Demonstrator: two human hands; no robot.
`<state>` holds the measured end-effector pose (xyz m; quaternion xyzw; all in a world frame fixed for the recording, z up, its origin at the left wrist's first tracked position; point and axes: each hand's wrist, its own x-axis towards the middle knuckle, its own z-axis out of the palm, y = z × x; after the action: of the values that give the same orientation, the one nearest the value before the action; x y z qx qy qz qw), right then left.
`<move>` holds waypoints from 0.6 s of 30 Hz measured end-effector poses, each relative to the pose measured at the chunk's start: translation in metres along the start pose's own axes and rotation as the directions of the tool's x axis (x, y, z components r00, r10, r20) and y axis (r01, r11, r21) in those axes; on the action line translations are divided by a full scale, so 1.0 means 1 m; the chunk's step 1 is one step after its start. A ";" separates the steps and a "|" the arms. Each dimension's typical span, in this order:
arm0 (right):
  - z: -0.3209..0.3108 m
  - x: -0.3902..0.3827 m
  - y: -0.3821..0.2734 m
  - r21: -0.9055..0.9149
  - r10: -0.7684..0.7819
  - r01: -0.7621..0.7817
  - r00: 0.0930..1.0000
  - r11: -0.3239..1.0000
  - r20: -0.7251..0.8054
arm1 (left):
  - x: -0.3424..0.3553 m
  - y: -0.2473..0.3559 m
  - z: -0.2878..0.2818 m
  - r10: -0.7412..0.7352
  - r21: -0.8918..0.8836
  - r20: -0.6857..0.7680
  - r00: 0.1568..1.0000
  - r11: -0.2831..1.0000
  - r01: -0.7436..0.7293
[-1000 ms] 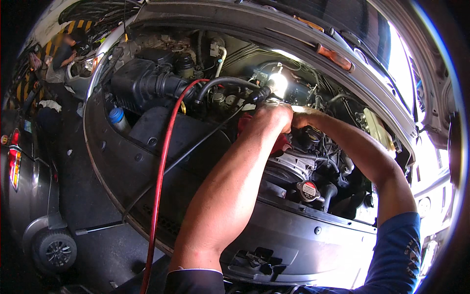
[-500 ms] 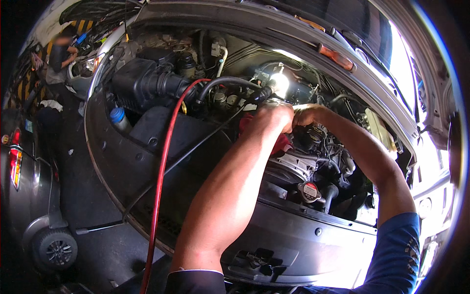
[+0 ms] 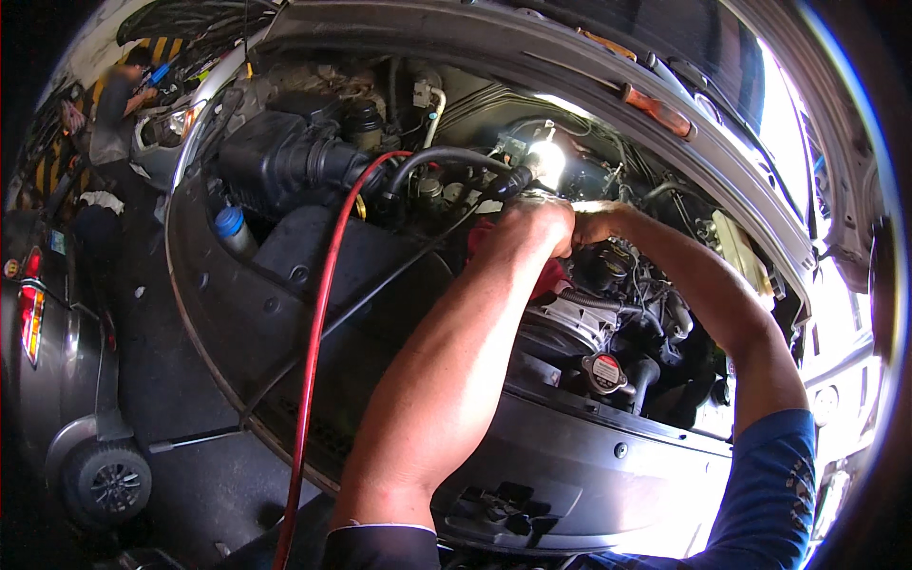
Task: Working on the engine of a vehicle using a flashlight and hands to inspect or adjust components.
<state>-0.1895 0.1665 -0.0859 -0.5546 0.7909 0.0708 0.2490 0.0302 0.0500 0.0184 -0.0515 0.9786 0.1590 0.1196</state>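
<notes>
Both my arms reach into an open car engine bay. My left hand [image 3: 538,220] is closed over the middle of the engine, back of the hand toward me; whatever its fingers grip is hidden. Right beside it, my right hand [image 3: 596,224] has curled fingers, and I cannot make out what is in them. A brightly lit work lamp [image 3: 546,163] shines just beyond my left hand. Under my left wrist lies a red cloth [image 3: 549,281]. To the right of the cloth is a black cap-like engine part [image 3: 608,264], just below my right hand.
A red hose [image 3: 316,332] and a black cable [image 3: 356,306] cross the left side of the bay. An orange-handled screwdriver [image 3: 657,110] rests along the far edge. Nearer me is a radiator cap [image 3: 604,373]. Another person [image 3: 119,109] works at far left, beyond a dark car [image 3: 71,380].
The whole view has shifted slightly. My hands stay together at the same spot by the lamp, with almost no visible change in their pose.
</notes>
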 end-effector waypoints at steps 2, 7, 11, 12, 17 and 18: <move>0.007 0.007 0.012 0.029 -0.077 0.079 0.996 0.996 -0.039 | 0.000 0.001 0.000 -0.018 0.015 -0.019 1.000 1.000 0.019; 0.021 0.008 0.024 -0.056 -0.136 0.127 0.961 0.990 -0.242 | -0.002 -0.003 0.001 0.018 0.005 -0.037 0.999 1.000 -0.018; 0.010 0.002 0.015 -0.048 -0.113 0.106 0.977 0.993 -0.179 | 0.000 -0.002 0.000 0.002 0.042 -0.036 0.999 0.999 0.000; 0.007 0.001 0.012 -0.069 -0.124 0.118 0.987 0.991 -0.104 | 0.000 -0.002 -0.001 0.017 0.025 -0.006 1.000 1.000 -0.017; -0.003 0.000 -0.001 -0.229 -0.251 0.236 0.967 0.944 -0.036 | -0.004 -0.003 -0.003 0.028 0.011 0.037 0.999 1.000 -0.028; -0.003 0.000 -0.004 -0.262 -0.280 0.270 0.960 0.927 -0.004 | -0.007 -0.004 -0.001 0.023 0.008 -0.027 0.999 1.000 -0.023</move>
<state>-0.1873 0.1638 -0.0827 -0.6890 0.6943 0.1262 0.1653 0.0368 0.0466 0.0201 -0.0418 0.9813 0.1561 0.1049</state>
